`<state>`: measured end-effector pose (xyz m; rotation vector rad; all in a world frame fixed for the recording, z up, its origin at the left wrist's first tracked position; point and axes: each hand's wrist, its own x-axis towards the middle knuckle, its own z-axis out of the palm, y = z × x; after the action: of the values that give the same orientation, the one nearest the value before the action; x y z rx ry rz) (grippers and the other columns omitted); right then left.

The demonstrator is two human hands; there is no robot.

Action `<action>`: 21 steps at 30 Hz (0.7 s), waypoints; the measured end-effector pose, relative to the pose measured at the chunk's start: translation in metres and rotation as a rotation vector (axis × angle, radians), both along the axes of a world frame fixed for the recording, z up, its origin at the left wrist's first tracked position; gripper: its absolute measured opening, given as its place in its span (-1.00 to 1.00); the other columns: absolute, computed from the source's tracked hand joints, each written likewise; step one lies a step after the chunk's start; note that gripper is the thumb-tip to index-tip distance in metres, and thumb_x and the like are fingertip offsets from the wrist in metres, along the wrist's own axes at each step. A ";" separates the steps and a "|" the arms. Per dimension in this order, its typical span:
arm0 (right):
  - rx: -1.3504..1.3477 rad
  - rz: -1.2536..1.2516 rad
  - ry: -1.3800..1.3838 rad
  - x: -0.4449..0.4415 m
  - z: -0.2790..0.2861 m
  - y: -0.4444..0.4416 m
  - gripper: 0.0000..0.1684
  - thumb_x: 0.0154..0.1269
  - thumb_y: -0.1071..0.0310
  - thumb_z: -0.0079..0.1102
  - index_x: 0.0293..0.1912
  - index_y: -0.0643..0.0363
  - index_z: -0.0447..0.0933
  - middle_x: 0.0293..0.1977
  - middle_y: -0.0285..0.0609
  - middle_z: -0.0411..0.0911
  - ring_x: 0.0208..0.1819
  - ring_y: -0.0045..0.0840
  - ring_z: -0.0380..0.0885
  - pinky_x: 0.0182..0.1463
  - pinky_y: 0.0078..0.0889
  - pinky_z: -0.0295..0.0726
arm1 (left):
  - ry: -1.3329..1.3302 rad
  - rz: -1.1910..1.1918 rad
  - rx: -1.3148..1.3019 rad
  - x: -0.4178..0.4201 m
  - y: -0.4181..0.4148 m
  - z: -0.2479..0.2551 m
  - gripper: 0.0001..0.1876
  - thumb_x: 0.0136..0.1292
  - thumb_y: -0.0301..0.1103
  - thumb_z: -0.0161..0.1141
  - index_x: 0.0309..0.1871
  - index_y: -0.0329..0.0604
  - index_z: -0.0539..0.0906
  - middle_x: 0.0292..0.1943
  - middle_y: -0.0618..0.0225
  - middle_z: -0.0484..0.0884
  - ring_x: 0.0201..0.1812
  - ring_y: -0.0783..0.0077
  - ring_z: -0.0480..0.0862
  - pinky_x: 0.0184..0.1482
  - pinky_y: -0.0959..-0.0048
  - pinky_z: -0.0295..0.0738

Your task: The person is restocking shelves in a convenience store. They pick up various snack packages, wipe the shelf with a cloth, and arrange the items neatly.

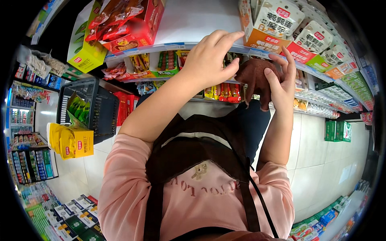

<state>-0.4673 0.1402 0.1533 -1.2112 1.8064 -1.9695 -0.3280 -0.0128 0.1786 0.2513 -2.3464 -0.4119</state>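
Observation:
My right hand [283, 79] grips a bunched brown cloth [256, 76], pinched between thumb and fingers, its corners hanging down in front of the shelf edge. My left hand [211, 57] holds nothing; its fingers are spread over the shelf's price rail [178, 46]. Its index fingertip comes up to an orange-and-white display carton [265, 40] full of white snack pouches [279, 19]; whether they touch I cannot tell. Left of that carton lies a bare stretch of white shelf [196, 21]. A red display box [132, 42] of packed snacks stands at its other end.
A yellow-green carton [87, 61] overhangs the shelf's left end. On my left are a dark plastic shopping basket [104, 111] and a yellow carton of pouches [80, 143]. Lower shelves hold red snack packs [229, 92]. Green boxes [337, 131] sit on the tiled floor at right.

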 end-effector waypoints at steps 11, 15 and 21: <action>0.123 -0.109 0.089 -0.020 0.024 0.000 -0.27 0.12 0.42 0.17 0.30 0.04 0.18 -0.06 -0.04 0.50 -0.07 -0.42 0.56 -0.02 -0.41 0.52 | 0.004 -0.030 -0.166 -0.051 -0.009 0.015 -0.64 0.18 -0.25 0.16 0.07 0.02 0.48 -0.13 0.23 0.53 -0.16 0.10 0.58 -0.17 0.22 0.51; 0.170 -0.205 0.258 -0.025 0.023 -0.002 -0.26 0.08 0.32 0.21 0.28 0.05 0.23 -0.06 -0.03 0.50 0.00 -0.35 0.52 0.05 -0.31 0.47 | -0.086 0.063 -0.200 -0.061 -0.008 0.016 -0.74 0.21 -0.22 0.15 -0.05 -0.01 0.49 -0.15 0.21 0.52 -0.16 0.07 0.59 -0.18 0.19 0.52; 0.194 -0.283 0.387 -0.023 0.023 -0.003 -0.24 0.05 0.32 0.23 0.27 0.15 0.22 0.04 0.06 0.41 0.14 -0.24 0.37 0.18 -0.23 0.36 | -0.117 0.101 -0.057 -0.069 -0.011 0.008 -0.79 0.27 -0.25 0.08 -0.07 -0.03 0.44 -0.05 0.15 0.52 -0.12 0.00 0.57 -0.17 0.16 0.51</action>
<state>-0.4903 0.1369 0.1763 -1.4127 2.4147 -1.7201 -0.3972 -0.0238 0.1871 0.3740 -2.4436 -0.2876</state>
